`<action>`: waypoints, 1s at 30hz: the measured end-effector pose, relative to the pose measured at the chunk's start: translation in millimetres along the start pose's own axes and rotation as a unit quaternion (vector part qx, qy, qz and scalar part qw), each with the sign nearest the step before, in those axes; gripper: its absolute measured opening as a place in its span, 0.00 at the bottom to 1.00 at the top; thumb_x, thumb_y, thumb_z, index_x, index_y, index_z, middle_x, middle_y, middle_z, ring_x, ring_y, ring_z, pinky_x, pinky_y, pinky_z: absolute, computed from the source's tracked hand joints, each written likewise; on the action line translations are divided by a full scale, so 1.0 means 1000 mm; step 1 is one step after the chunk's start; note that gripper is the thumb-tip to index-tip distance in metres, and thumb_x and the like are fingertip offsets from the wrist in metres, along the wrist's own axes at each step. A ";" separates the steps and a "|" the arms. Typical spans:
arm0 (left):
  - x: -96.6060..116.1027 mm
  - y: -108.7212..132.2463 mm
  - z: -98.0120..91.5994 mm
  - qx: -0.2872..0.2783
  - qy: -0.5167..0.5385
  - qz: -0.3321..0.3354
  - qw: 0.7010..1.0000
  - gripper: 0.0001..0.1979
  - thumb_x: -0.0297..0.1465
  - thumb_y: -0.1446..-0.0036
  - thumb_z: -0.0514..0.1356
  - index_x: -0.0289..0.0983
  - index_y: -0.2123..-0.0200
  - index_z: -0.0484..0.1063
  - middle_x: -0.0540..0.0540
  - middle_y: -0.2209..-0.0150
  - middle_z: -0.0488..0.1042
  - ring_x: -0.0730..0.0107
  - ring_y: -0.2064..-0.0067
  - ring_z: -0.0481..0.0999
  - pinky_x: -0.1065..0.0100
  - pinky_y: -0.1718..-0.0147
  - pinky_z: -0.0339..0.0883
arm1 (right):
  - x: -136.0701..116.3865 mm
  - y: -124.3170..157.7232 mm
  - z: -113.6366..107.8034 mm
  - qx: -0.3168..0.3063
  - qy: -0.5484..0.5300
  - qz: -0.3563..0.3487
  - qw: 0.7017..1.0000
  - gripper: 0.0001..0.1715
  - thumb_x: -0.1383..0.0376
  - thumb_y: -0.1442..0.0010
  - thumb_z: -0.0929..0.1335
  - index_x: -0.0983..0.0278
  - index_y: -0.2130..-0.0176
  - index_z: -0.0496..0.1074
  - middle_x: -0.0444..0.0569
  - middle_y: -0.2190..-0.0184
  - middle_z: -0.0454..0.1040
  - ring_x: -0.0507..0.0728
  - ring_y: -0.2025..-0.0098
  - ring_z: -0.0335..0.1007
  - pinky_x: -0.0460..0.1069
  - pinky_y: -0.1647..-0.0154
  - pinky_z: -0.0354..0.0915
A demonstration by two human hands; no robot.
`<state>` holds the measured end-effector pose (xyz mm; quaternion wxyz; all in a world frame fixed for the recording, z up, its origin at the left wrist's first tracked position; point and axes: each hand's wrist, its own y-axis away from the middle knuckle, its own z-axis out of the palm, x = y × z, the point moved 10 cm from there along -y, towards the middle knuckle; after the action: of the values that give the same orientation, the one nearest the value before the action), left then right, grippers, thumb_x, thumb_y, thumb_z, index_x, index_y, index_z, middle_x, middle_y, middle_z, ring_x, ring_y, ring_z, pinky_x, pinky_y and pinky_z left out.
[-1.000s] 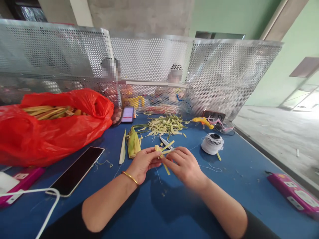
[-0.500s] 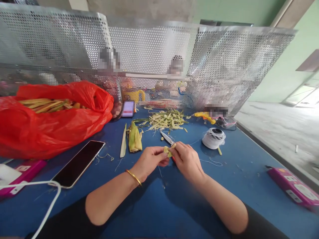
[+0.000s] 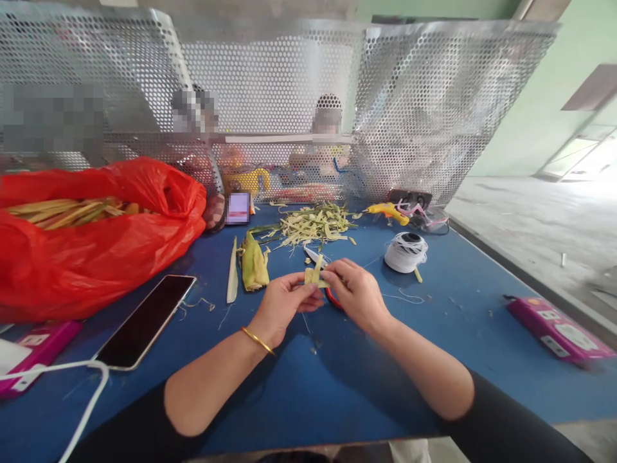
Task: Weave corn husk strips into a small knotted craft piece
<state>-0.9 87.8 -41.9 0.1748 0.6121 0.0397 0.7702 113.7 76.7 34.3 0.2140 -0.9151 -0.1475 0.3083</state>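
Between my hands is a small pale green folded leaf strip [image 3: 315, 273], one end standing up and another pointing right. My left hand [image 3: 288, 303] pinches its left part between thumb and fingers. My right hand [image 3: 355, 287] has its fingertips closed on the strip's right end. Scissors [image 3: 314, 254] with red handles lie beneath, their handles partly hidden by my right hand. Beyond them is a heap of cut leaf pieces [image 3: 315, 224]. A bundled green husk [image 3: 254, 263] and a long leaf piece [image 3: 232, 273] lie left of my hands.
On the blue table [image 3: 299, 386], a red bag [image 3: 110, 251] of leaf strips and a phone [image 3: 147, 319] are left. A thread spool [image 3: 405, 253], yellow glue gun [image 3: 388, 211] and purple power strip [image 3: 556, 329] are right. People sit behind the perforated metal screen [image 3: 270, 71].
The leaf strip has been opened out between my fingers, one end now upright. My right hand's fingers have shifted to its right end. The camera view has moved slightly.
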 end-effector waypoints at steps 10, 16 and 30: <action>0.000 0.000 -0.001 0.001 0.061 -0.041 0.997 0.02 0.25 0.49 0.63 0.32 0.71 0.76 0.46 0.77 0.77 0.73 0.75 0.77 0.74 0.73 0.71 | -0.067 0.026 -0.010 0.103 0.260 -0.354 0.893 0.15 0.72 0.36 0.61 0.62 0.70 0.72 0.45 0.69 0.76 0.53 0.58 0.69 0.53 0.46 0.54; 0.001 -0.002 -0.005 0.023 0.068 -0.008 0.997 0.10 0.27 0.55 0.68 0.33 0.66 0.77 0.48 0.76 0.78 0.74 0.76 0.76 0.74 0.75 0.69 | -0.081 0.042 -0.003 0.118 0.289 -0.393 0.865 0.16 0.72 0.37 0.61 0.65 0.74 0.71 0.46 0.78 0.71 0.52 0.74 0.62 0.51 0.69 0.53; 0.004 -0.004 -0.018 0.075 0.045 0.007 0.996 0.10 0.32 0.59 0.69 0.35 0.70 0.79 0.48 0.75 0.78 0.76 0.76 0.72 0.75 0.77 0.65 | 0.047 0.022 0.050 0.010 -0.480 0.311 0.820 0.19 0.53 0.57 0.73 0.64 0.69 0.73 0.42 0.78 0.71 0.50 0.78 0.66 0.47 0.73 0.62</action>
<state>-17.6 95.6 -44.2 0.1209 0.5882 0.1013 0.7932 121.3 91.0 -35.4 0.0182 -0.6465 0.0643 0.7600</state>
